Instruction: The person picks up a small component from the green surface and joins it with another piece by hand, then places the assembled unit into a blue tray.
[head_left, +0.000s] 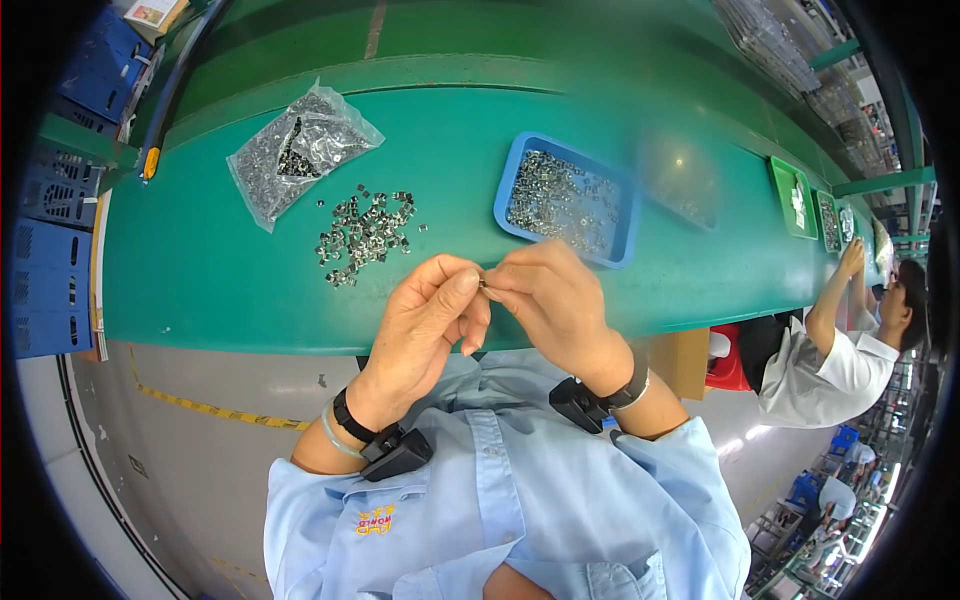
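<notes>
Both hands meet over the near edge of the green table. My left hand (430,315) pinches a small metal part (483,283) between thumb and forefinger. My right hand (555,305) is closed on the same spot, its fingertips touching those of the left. The part is tiny and mostly covered by the fingers, so its exact kind does not show. Beyond my left hand lies a loose pile of small black and silver metal pieces (365,235). Behind my right hand stands a blue tray (628,225) holding many small shiny metal pieces (550,190).
A clear plastic bag (300,150) full of small parts lies at the far left of the table (440,140). Green trays (790,195) stand at the far right, where a co-worker (835,370) in white sits. Blue crates (50,280) are stacked at the left.
</notes>
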